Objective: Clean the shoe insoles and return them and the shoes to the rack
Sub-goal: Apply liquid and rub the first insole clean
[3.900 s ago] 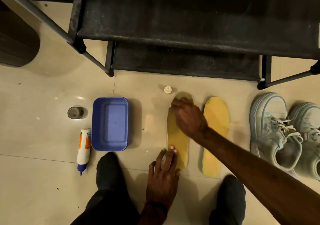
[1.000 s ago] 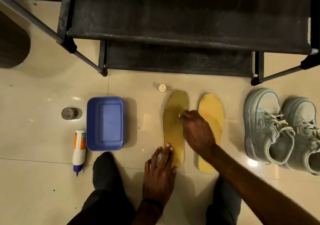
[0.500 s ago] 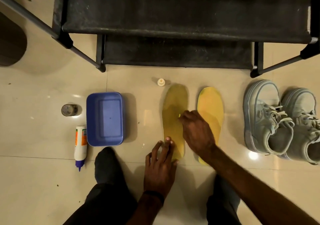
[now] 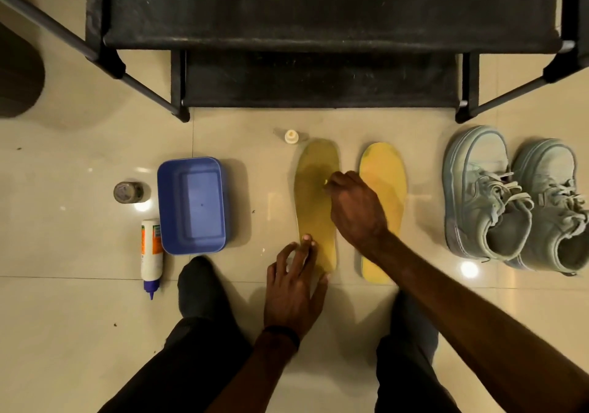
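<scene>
The left hand (image 4: 291, 288) presses flat on the heel of the left insole (image 4: 315, 202); the right hand (image 4: 355, 208) pinches something small and yellow. The insole looks thin and bendy, so hold its edges.

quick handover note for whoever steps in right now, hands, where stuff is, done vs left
Left hand: straight fingers press the heel of the darker insole to the floor.
Right hand: curled round something small and yellowish, rubbing that insole's middle.
Second insole lies beside it; both shoes stand on the floor to the right.
Done: insoles out.
Left: finish cleaning, then insoles and shoes go back to the rack.
</scene>
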